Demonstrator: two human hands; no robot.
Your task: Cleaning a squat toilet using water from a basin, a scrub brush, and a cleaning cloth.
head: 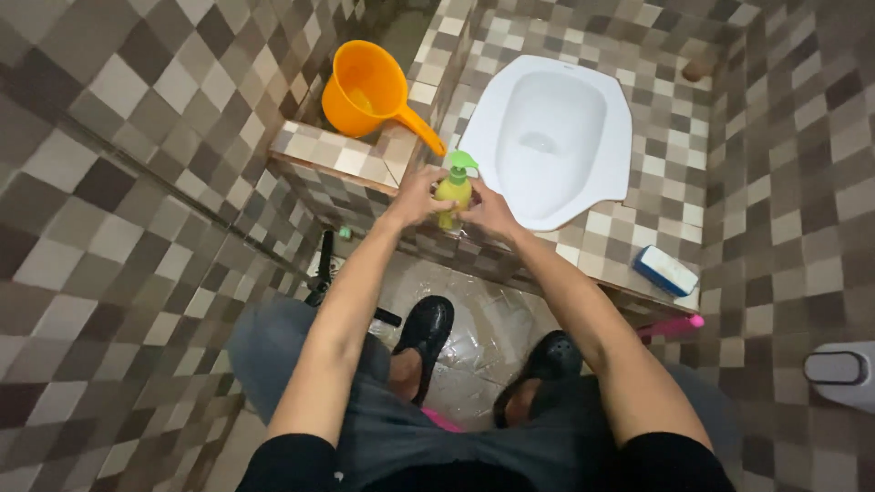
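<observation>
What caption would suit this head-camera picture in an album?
Both hands, left hand and right hand, hold a yellow pump bottle beside a white squat toilet and an orange dipper.

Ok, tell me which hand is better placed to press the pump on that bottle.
Probably the left hand: it sits higher on the yellow-green bottle, near the green pump; the right hand grips lower.
</observation>
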